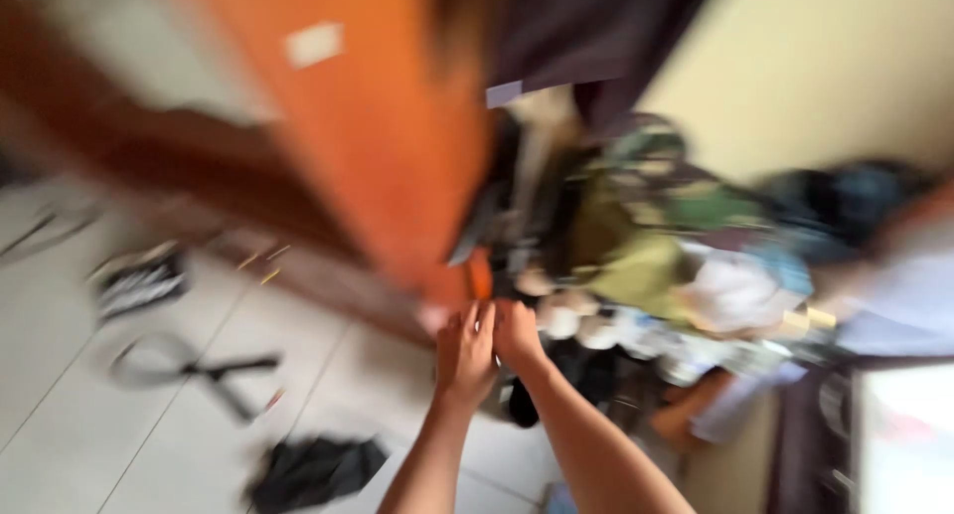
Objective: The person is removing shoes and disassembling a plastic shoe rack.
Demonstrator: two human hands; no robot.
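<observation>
The whole view is smeared by motion, so fine detail is lost. Both bare arms reach up from the bottom edge, and the left hand (465, 347) and right hand (517, 333) meet side by side, touching, at the foot of an orange wooden door (378, 146). The fingers of both point toward a small orange thing (480, 271) just above them at the edge of a heap of clothes (646, 246); whether either hand has closed on it or on anything else cannot be told through the blur. The heap, green, white and dark cloth mixed, fills the space right of the door. On the pale tiled floor (60, 375) to the left lie a ring-shaped stand (184, 365) and a dark crumpled cloth (313, 469).
</observation>
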